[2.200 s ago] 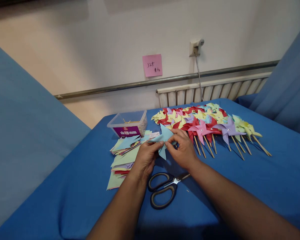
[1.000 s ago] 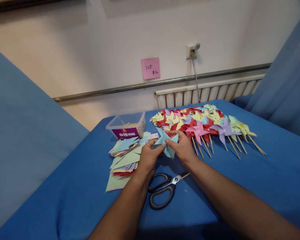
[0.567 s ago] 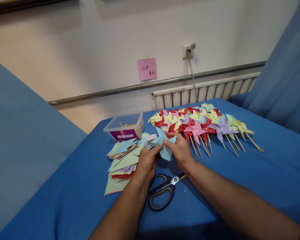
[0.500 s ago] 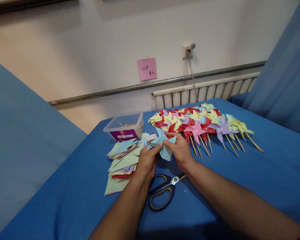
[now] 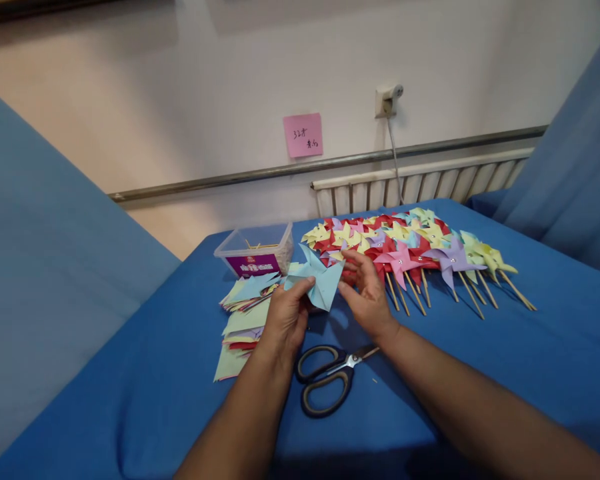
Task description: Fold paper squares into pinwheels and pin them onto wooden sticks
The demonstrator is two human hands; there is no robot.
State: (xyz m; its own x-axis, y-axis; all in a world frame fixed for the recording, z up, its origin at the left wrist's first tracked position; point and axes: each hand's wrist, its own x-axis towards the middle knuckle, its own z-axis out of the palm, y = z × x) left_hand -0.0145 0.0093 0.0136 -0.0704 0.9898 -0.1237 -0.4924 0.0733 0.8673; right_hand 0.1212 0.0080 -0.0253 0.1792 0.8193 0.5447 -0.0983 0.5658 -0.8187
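A light blue folded paper pinwheel [image 5: 320, 277] is held up over the blue table [image 5: 480, 360]. My left hand [image 5: 287, 313] pinches its lower left side with thumb and fingers closed on it. My right hand [image 5: 365, 290] is just to the right of it, fingers loosely spread and curved, with the thumb close to the paper's edge. A heap of cut coloured paper squares [image 5: 245, 313] lies left of my left hand. Black-handled scissors [image 5: 330, 380] lie shut on the table below both hands.
A row of finished pinwheels on wooden sticks [image 5: 410, 250] covers the table's far right. A clear plastic box with a purple label [image 5: 255, 250] stands at the far left. A radiator [image 5: 420, 183] and a pink note [image 5: 304, 134] are on the wall behind.
The right hand has come off the blue pinwheel and opened. The left hand alone now holds it, raised and tilted slightly to the left.
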